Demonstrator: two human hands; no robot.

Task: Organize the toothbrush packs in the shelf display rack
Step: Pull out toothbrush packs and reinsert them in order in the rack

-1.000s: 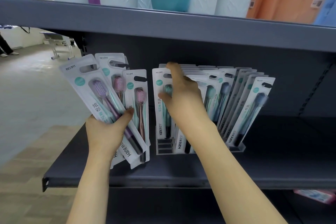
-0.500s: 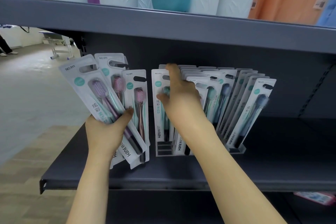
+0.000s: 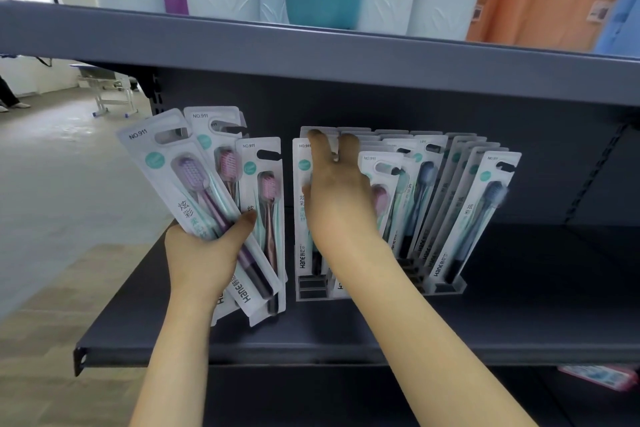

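The left hand (image 3: 204, 253) grips a fanned bundle of toothbrush packs (image 3: 214, 198) left of the clear display rack (image 3: 446, 288) on the grey shelf (image 3: 519, 322), while the right hand (image 3: 337, 198) reaches, fingers extended, touching the racked packs (image 3: 478, 211) standing upright.

right hand (image 3: 337, 198) covers front rack packs (image 3: 408, 191), rear pack faces overlapped, pink item (image 3: 599, 376) bottom right cut off, upper-shelf labels blurred
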